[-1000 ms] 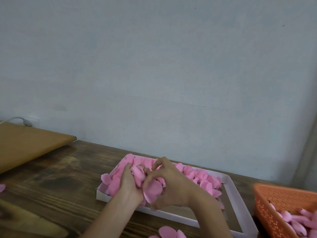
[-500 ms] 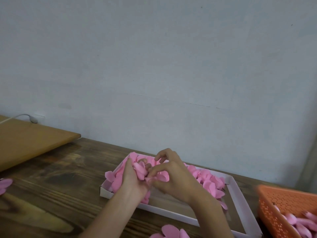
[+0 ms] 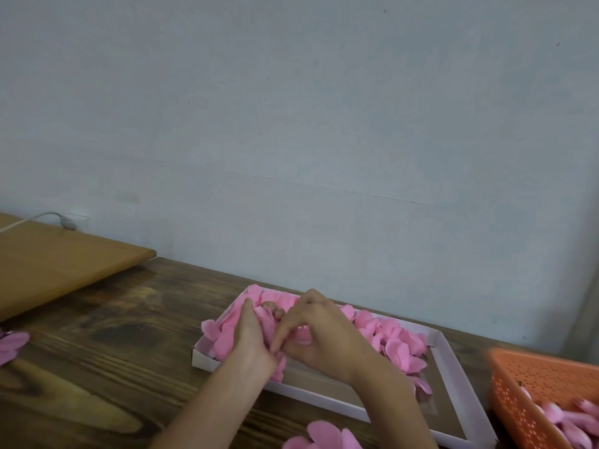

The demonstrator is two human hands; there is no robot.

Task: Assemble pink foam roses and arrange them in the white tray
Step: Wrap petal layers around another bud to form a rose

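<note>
A white tray (image 3: 452,367) lies on the dark wooden table, its far half filled with pink foam roses (image 3: 389,338). Over the tray's left part my left hand (image 3: 249,338) and my right hand (image 3: 324,332) meet around one pink foam rose (image 3: 267,322). Left fingers wrap the rose from the left. My right thumb and forefinger pinch a petal against it. Most of the rose is hidden by the hands.
An orange perforated basket (image 3: 534,380) with pink foam pieces stands at the right edge. Loose pink petals (image 3: 324,435) lie in front of the tray, more petals (image 3: 11,345) at the far left. A light wooden board (image 3: 58,264) and a white cable plug (image 3: 66,222) sit back left.
Both hands with the rose have shifted a little away from me over the tray. The big petal that hung below my right fingers is now pressed in against the rose.
</note>
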